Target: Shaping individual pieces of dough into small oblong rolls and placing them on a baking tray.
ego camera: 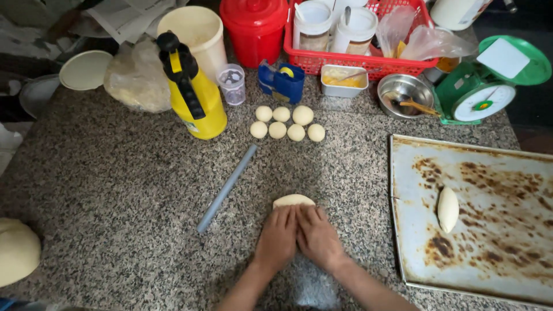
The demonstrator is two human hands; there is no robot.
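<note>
A flattened piece of pale dough (293, 200) lies on the speckled granite counter (115, 190). My left hand (277, 237) and my right hand (318, 236) lie side by side on its near edge, fingers together and pressed flat on the dough. Most of the piece is hidden under my fingers. A grey rolling rod (227, 188) lies at a slant just to the left of my hands. Several small dough balls (287, 123) sit in two rows farther back.
A stained metal baking tray (478, 173) at the right holds one shaped dough piece (448, 209). At the back stand a yellow spray bottle (194, 92), a red basket (322, 60), a steel bowl (404, 92) and a green scale (489, 80). A dough lump (16, 250) sits at the left edge.
</note>
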